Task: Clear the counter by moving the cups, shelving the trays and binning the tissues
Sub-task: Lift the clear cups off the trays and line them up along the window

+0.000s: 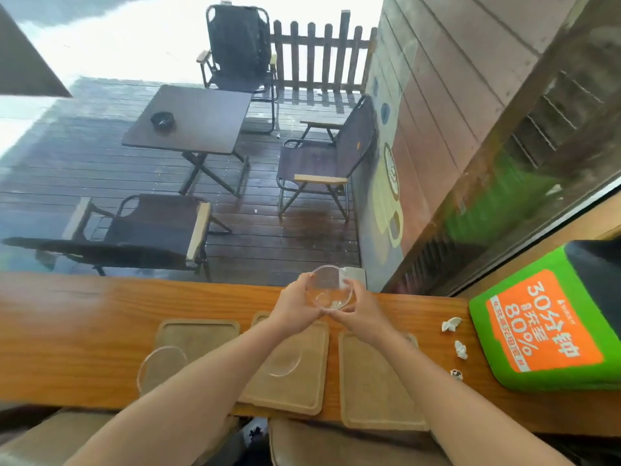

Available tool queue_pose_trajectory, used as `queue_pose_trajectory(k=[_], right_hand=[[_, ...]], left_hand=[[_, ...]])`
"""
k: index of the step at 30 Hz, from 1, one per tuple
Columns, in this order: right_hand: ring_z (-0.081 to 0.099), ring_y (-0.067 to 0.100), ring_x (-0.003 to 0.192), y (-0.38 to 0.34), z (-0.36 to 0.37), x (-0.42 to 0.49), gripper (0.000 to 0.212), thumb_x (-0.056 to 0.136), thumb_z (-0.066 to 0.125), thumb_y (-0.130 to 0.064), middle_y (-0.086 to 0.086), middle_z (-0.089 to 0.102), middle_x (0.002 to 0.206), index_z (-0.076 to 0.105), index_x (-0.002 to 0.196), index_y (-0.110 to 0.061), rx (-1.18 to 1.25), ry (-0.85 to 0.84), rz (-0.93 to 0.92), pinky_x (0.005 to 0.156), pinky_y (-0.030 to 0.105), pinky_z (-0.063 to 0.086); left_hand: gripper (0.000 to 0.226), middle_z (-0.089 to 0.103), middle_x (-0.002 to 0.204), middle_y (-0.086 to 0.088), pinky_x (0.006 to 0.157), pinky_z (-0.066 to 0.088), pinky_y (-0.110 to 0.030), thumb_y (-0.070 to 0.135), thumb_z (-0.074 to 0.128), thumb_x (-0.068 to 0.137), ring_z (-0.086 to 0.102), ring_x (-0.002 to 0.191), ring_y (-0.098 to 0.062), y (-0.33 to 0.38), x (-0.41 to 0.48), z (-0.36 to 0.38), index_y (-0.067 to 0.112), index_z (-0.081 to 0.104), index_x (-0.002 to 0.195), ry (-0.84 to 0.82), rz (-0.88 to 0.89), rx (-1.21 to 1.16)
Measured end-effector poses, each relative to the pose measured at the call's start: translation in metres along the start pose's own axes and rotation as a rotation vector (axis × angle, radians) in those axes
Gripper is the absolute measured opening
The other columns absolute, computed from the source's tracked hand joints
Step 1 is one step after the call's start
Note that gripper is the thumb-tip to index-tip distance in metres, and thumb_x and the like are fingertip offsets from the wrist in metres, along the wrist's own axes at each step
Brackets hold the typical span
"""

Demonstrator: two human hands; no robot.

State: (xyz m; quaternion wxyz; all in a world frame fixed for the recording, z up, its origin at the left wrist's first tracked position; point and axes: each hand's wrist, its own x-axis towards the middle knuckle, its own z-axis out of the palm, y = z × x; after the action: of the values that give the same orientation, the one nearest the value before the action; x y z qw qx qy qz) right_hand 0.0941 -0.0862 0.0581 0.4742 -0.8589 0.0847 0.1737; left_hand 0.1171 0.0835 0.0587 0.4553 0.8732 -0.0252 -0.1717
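Note:
A clear glass cup is held above the wooden counter, with my left hand and my right hand gripping its two sides. Three wooden trays lie on the counter below: the left tray, the middle tray and the right tray. A second clear cup stands on the left tray, and a third clear cup stands on the middle tray, partly hidden by my left forearm. Crumpled tissues lie to the right of the trays.
A green box with an orange label stands at the counter's right end. Behind the counter a window looks onto a wet deck with a table and folding chairs. Stool seats sit below the counter's front edge.

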Motion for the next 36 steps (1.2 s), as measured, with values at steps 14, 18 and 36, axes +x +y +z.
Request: queue_pose_trajectory(k=[14, 18, 36], right_hand=[[0.067, 0.02, 0.101, -0.093, 0.139, 0.083, 0.071, 0.074, 0.084, -0.027, 0.0, 0.061, 0.118, 0.045, 0.132, -0.017, -0.043, -0.091, 0.014, 0.09, 0.043, 0.056], [0.069, 0.015, 0.094, -0.095, 0.171, 0.098, 0.065, 0.073, 0.083, -0.025, -0.005, 0.06, 0.113, 0.047, 0.127, -0.02, -0.033, -0.114, 0.055, 0.085, 0.037, 0.058], [0.063, 0.018, 0.108, -0.083, 0.225, 0.112, 0.067, 0.072, 0.079, -0.007, 0.001, 0.058, 0.124, 0.048, 0.13, -0.019, -0.014, -0.091, 0.06, 0.076, 0.019, 0.053]], left_hand=[[0.066, 0.061, 0.121, 0.0, 0.065, 0.048, -0.012, 0.017, 0.08, 0.078, 0.067, 0.082, -0.01, -0.116, 0.023, -0.13, 0.021, 0.046, 0.135, 0.052, -0.116, 0.036], [0.072, 0.059, 0.131, -0.005, 0.07, 0.049, -0.016, 0.015, 0.079, 0.079, 0.067, 0.082, -0.009, -0.146, 0.031, -0.143, 0.02, 0.042, 0.14, 0.018, -0.179, 0.047], [0.069, 0.058, 0.134, -0.003, 0.062, 0.049, -0.013, 0.006, 0.077, 0.078, 0.064, 0.088, -0.012, -0.2, 0.035, -0.144, 0.021, 0.043, 0.137, -0.012, -0.29, 0.007]])
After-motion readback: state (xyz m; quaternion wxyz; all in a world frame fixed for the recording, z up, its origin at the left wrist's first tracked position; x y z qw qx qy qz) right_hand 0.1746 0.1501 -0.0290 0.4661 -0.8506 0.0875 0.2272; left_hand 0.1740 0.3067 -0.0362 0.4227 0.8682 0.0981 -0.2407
